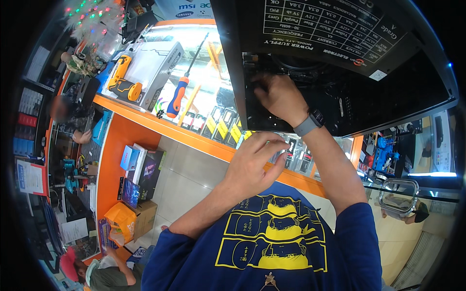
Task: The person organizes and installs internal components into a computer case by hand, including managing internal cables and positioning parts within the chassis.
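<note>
A black computer case [335, 114] stands on its side on the glass counter, its open interior facing me. Along its top inside sits a black power supply [315, 29] with a printed label. My right hand [284, 99], a grey-banded watch [310, 122] on its wrist, reaches into the case near its left wall. Those fingers are dark and blurred, so what they touch cannot be made out. Just outside the case's lower edge is my left hand [255, 162], thumb and index tips curled close together. Anything pinched there is too small to tell.
Left on the lit counter lie an orange-and-blue screwdriver [178, 97], a yellow cordless driver [124, 82] and a grey-white box [160, 72]. Small packages [221, 123] show under the glass. Boxes and an orange bag [120, 220] stand below. Other people [104, 266] are at left.
</note>
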A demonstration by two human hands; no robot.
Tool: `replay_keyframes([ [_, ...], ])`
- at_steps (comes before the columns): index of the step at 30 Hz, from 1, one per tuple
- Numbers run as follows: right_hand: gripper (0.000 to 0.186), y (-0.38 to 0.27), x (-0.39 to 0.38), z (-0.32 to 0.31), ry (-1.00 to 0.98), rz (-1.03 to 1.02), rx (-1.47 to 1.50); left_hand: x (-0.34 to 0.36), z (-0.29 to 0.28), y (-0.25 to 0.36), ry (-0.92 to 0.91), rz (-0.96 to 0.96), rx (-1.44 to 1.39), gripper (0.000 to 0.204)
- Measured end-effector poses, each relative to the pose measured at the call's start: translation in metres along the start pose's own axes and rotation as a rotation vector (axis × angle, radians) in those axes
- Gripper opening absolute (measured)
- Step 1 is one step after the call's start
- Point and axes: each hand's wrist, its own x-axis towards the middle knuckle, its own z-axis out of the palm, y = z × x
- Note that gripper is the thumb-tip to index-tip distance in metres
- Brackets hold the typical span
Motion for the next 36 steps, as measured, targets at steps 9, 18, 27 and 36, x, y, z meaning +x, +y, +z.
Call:
replay_keyframes([
  [9, 0.022, -0.003, 0.016, -0.006, -0.118, 0.108, -0.027, 0.006, 0.010, -0.010, -0.062, -0.041, 0.074, 0.022],
  [18, 0.018, 0.004, 0.004, 0.024, 0.134, 0.034, -0.004, 0.006, 0.009, -0.009, -0.059, 0.001, 0.094, 0.022],
  [27, 0.011, 0.005, -0.001, 0.024, 0.253, -0.074, 0.059, 0.024, -0.093, 0.006, 0.255, 0.374, -0.158, 0.036],
  [36, 0.017, 0.011, -0.014, 0.031, 0.099, -0.067, -0.156, 0.133, -0.125, -0.087, 0.559, -0.006, -0.697, 0.030],
])
